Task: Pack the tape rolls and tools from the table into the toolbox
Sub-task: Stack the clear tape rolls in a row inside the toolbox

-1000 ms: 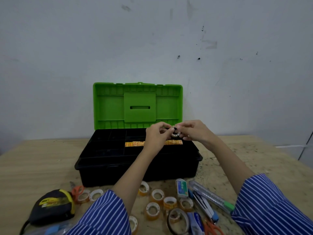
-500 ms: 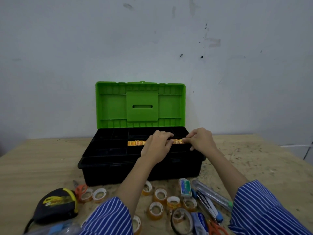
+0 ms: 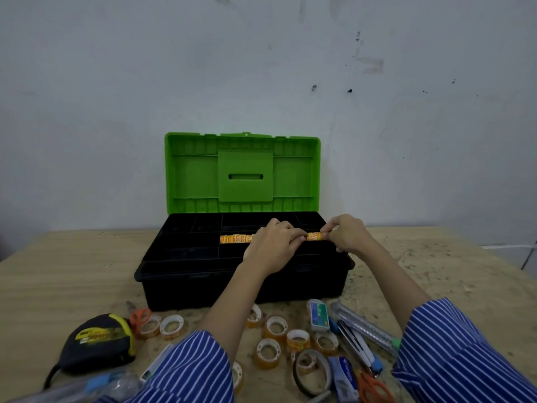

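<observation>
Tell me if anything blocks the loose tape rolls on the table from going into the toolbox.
Nothing visible does. The toolbox lid stands open. The loose tape rolls lie in front of its black front wall. Both hands are over the row of packed rolls in the tray.

Blue-white striped sleeves [image 3: 453,353], forearms bare.

The one camera sits on my head, looking forward and slightly down across the bench [image 3: 72,274] toward the wall [image 3: 116,82]. It is close: my sleeves [image 3: 453,353] fill the bottom edge, the open toolbox [image 3: 186,274] sits mid-frame within my reach, and no second view overlaps it.
</observation>
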